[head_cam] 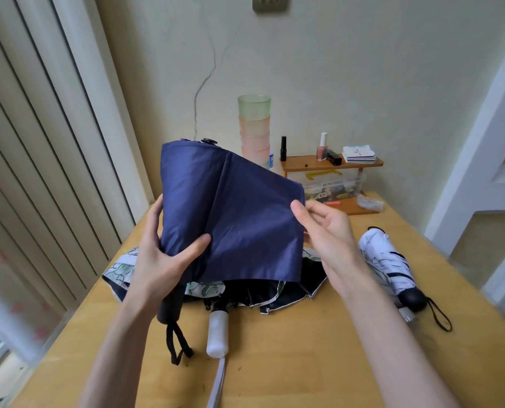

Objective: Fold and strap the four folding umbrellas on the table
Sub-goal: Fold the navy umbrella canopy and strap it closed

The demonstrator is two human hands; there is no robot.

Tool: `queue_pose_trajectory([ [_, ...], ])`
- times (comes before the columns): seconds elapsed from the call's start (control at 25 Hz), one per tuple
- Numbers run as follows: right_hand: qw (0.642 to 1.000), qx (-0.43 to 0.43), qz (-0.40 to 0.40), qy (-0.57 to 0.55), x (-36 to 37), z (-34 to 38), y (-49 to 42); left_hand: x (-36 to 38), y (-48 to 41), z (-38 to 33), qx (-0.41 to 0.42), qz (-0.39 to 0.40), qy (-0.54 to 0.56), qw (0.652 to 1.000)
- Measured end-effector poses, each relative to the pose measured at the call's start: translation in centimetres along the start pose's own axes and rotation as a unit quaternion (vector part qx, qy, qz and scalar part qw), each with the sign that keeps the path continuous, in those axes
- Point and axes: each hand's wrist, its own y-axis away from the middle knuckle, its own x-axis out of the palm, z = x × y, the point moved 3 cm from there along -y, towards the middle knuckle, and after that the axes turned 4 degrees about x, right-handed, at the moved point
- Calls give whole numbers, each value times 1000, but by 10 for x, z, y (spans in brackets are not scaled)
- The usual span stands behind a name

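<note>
Both lifted, left hand (163, 260) grips navy umbrella (236, 210), right hand (327, 228) pinches edge.

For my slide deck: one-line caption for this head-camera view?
Left hand grips a navy umbrella while right hand pinches its canopy edge, over a table.

Cream wall (363, 69) far, a crack (207, 78) running down it; pale vertical blinds (39, 142) left; white door frame (480, 142) right; yellow wooden surface (304, 363) near.
</note>
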Motion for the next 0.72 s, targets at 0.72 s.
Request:
queue_pose_trajectory([
  [0.72, 949, -31, 190, 249, 130, 108, -16, 66, 30, -17, -142, 194, 159, 958],
])
